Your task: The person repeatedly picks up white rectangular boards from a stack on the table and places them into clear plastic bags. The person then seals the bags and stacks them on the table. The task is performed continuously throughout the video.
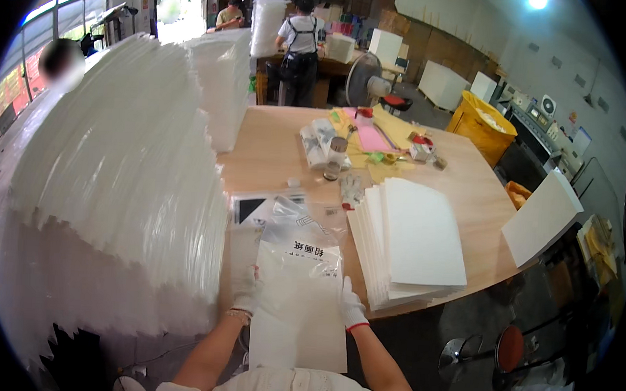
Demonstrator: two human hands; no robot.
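- Left grip (245, 296): white glove, its cuff a pinkish beige.
- Right grip (352, 306): white glove too, edged in bright red at the wrist.
- Sheets (299, 326) between them: plain off-white.
- Plastic sleeve (290, 231): see-through and shiny, printed in black.
- Flat packet (246, 227) by it: pale, with a black wedge.
- Tall pile (123, 164) over on the left: glossy white, finely streaked by its layers.
- Paper stack (428, 233) on the right: clean white.
- Surface (483, 211): light tan.
- Loose papers (394, 123) across from me: soft yellow, plus 1 pink sheet (374, 138).
- Bin bag (475, 133): strong yellow.
- Stool seat (510, 349): dull red.
- Person (301, 35) at the back: white top crossed by black straps.
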